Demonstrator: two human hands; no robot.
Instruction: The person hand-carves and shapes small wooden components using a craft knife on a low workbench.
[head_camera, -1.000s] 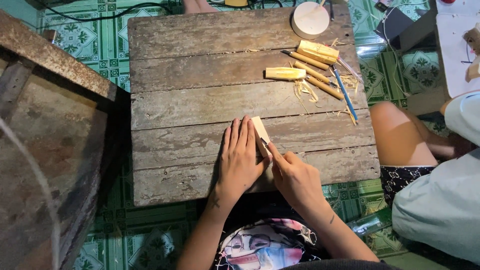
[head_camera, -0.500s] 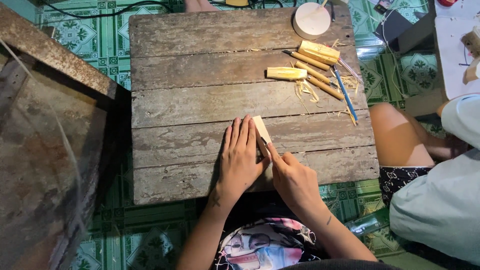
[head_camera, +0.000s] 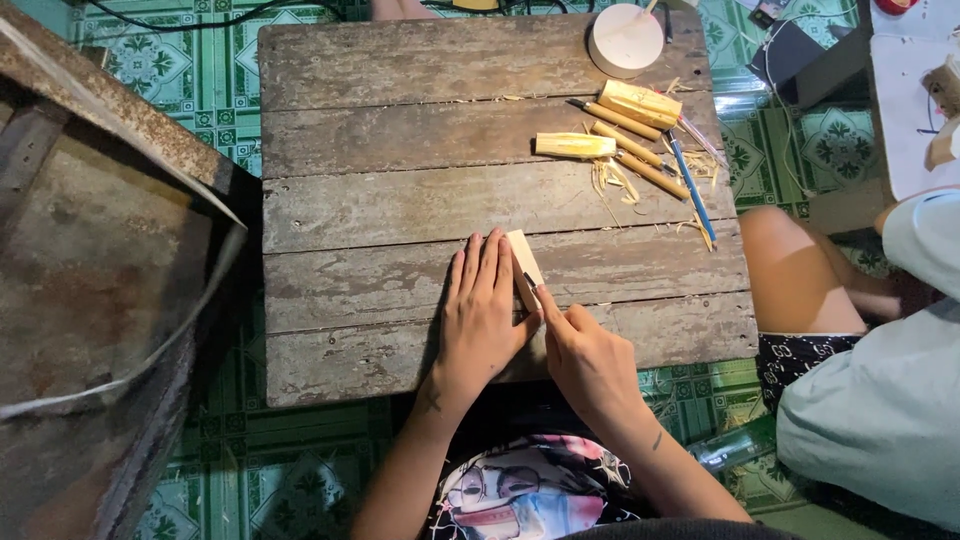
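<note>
At the near edge of the wooden desk (head_camera: 400, 200), the left hand (head_camera: 483, 310) lies flat, fingers together, pinning a pale wooden strip (head_camera: 524, 262), while the right hand (head_camera: 585, 360) is clamped on a small blade (head_camera: 531, 283) touching that strip; bamboo pieces (head_camera: 620, 125) lie farther back.

Open planks on the table's (head_camera: 350, 200) left half — bamboo pieces (head_camera: 620, 125) and round container (head_camera: 625, 38) crowding the far right.
</note>
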